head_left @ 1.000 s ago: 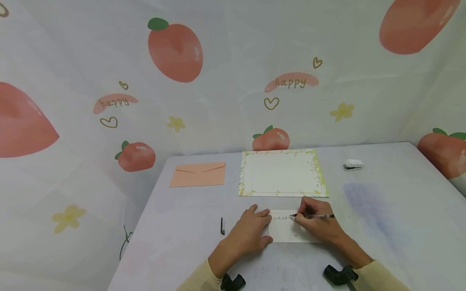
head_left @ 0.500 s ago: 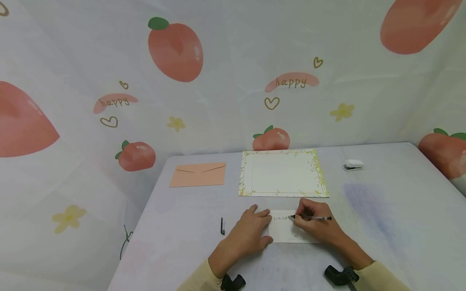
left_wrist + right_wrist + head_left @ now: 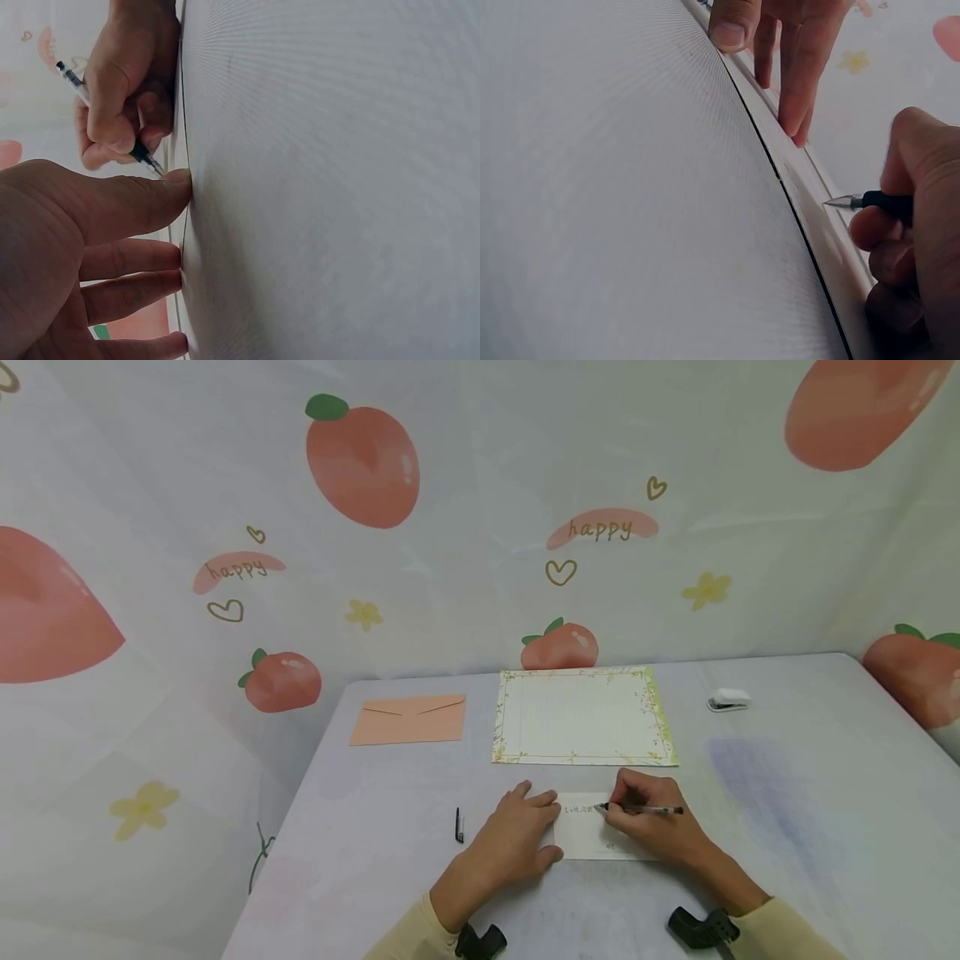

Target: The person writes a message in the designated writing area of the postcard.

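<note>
A small white card (image 3: 581, 835) lies on the table with a line of handwriting along its upper part and a small mark lower down. The right hand (image 3: 656, 818) pinches a pen (image 3: 652, 810) with a clear barrel and dark grip, its tip at the end of the handwriting. In the right wrist view the metal pen tip (image 3: 841, 202) is at the card's surface. The left hand (image 3: 510, 835) rests with fingers spread, thumb and fingertips pressing on the card's left edge. A black pen cap (image 3: 459, 825) lies left of that hand.
Behind the card lies a lined sheet with a yellow-green floral border (image 3: 585, 718). A peach envelope (image 3: 408, 720) is at the back left. At the back right sits a white stapler (image 3: 727, 699). A patterned curtain (image 3: 465, 510) hangs behind the table (image 3: 825, 777).
The right hand and pen have shifted very slightly to the left along the handwriting. The left hand, card and other items stay in place.
</note>
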The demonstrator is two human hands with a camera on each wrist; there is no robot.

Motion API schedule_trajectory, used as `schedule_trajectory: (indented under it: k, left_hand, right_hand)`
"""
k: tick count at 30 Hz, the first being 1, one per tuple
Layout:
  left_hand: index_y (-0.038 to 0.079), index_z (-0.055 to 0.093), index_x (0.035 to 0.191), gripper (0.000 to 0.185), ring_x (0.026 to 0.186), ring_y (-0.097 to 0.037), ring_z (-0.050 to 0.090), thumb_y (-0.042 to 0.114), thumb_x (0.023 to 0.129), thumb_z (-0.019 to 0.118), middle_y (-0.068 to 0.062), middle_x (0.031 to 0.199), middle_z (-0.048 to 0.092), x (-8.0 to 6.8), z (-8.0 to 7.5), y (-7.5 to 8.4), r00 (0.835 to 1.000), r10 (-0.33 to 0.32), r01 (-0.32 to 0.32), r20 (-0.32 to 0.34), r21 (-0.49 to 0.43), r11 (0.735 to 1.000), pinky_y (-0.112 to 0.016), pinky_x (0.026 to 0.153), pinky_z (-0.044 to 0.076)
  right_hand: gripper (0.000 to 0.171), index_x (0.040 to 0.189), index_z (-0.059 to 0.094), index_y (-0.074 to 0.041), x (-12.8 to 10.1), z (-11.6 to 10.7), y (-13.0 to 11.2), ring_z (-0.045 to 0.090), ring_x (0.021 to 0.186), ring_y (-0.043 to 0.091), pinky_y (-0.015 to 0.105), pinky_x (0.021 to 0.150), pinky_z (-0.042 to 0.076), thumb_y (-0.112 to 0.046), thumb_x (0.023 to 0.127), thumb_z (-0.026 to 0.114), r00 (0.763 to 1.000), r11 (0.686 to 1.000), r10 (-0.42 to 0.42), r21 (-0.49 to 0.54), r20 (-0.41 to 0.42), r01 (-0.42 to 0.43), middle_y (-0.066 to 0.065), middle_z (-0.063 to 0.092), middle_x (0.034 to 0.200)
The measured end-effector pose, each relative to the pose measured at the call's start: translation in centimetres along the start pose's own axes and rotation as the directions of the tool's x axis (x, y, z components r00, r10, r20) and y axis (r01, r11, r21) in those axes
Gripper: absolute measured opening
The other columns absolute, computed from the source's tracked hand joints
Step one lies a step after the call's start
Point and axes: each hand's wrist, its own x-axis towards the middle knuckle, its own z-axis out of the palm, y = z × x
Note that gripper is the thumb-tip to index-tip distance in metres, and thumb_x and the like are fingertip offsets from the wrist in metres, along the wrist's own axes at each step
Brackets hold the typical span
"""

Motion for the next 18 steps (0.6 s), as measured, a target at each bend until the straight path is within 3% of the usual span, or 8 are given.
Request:
schedule_trajectory:
  k: [8,18]
  left_hand:
    - [0.014,0.065,0.135,0.056,0.139,-0.037,0.047,0.039,0.086,0.078,0.001,0.146,0.058,0.0,-0.03,0.03,1.0,-0.003,0.003,0.005,-0.007,1.0,-0.055,0.11,0.043]
    - [0.014,0.065,0.134,0.056,0.139,-0.037,0.048,0.038,0.086,0.079,0.0,0.145,0.058,0.04,0.03,-0.03,1.0,0.003,-0.003,-0.007,-0.004,1.0,-0.055,0.11,0.043]
  right_hand:
    - [0.036,0.071,0.055,-0.019,0.05,0.02,0.15,0.043,0.052,0.0,0.019,0.048,0.035,0.014,0.071,0.069,0.999,0.999,-0.039,0.004,0.015,0.039,-0.01,0.059,0.061]
    - [0.036,0.069,0.055,-0.018,0.05,0.08,0.52,0.043,0.052,0.0,0.018,0.048,0.035,0.014,0.069,0.069,1.0,1.0,-0.031,0.005,0.002,0.031,-0.01,0.058,0.061]
